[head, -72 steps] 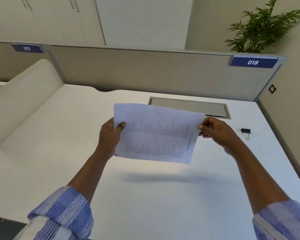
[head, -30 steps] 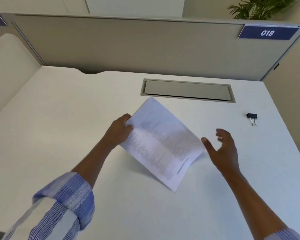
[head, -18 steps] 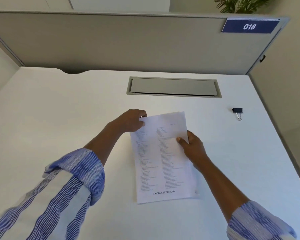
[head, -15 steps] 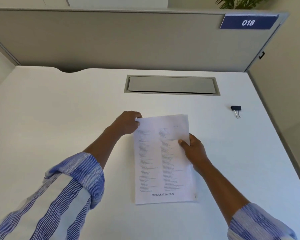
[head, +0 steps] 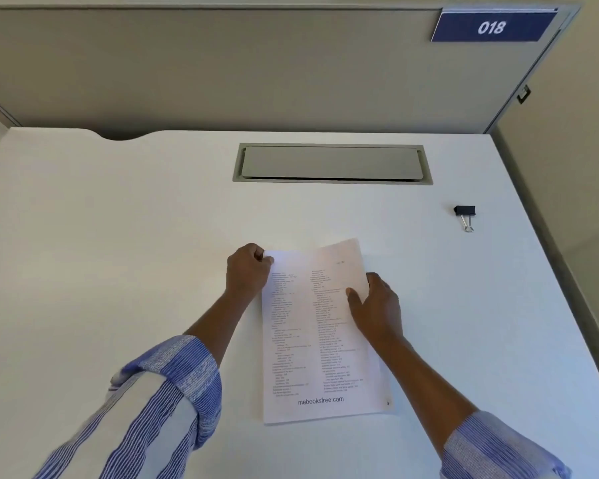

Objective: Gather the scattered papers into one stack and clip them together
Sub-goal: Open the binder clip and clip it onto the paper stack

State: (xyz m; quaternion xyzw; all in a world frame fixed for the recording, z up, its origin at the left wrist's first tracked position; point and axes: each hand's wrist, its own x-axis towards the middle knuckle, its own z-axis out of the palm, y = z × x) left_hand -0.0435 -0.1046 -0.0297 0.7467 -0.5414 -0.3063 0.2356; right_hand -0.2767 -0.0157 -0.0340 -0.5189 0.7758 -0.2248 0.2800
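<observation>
Holding: left hand (head: 248, 273) pinches stack (head: 320, 335) top-left corner; right hand (head: 377, 307) grips its right edge.
Stack: flat on desk (head: 118, 236), sheets possibly misaligned.
Clip (head: 464, 216): well apart, right.
Risk: releasing to reach lets sheets fan.

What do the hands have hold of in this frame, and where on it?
Both hold the paper stack, which lies on the desk: the left hand pinches its far left corner, the right hand grips its right edge, thumb on top.

Papers (head: 320, 340) lie on desk (head: 118, 236), clip (head: 464, 212) far right.
</observation>
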